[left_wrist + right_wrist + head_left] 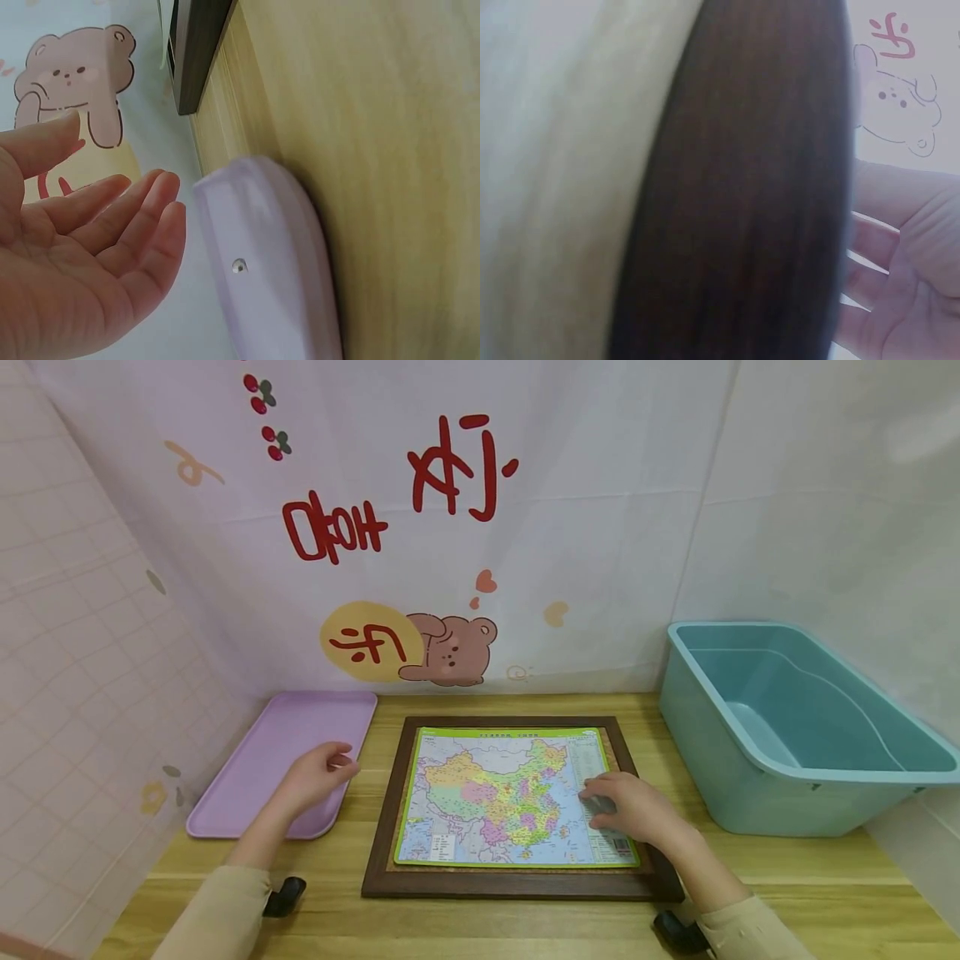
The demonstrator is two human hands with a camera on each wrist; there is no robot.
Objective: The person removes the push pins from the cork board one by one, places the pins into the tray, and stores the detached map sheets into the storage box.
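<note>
A sheet printed with a colourful map of China (487, 797), edged in green, lies inside a dark brown wooden frame (510, 885) on the table. My right hand (633, 806) is over the map's right side, fingers loosely bent with nothing held. Whether its fingertips touch the sheet I cannot tell; in the right wrist view the frame's side (735, 187) hides them from the palm (922, 285). Over the right edge of a purple tray (277, 760) is my left hand (318, 774), holding nothing. Its relaxed, slightly bent fingers show in the left wrist view, apart from the tray (270, 262).
A deep teal plastic tub (750, 752) stands on the right of the wood-grain table (465, 931). Behind everything hangs a pale cloth (600, 552) with a bear print and red characters. Black straps with dark pieces sit at both wrists.
</note>
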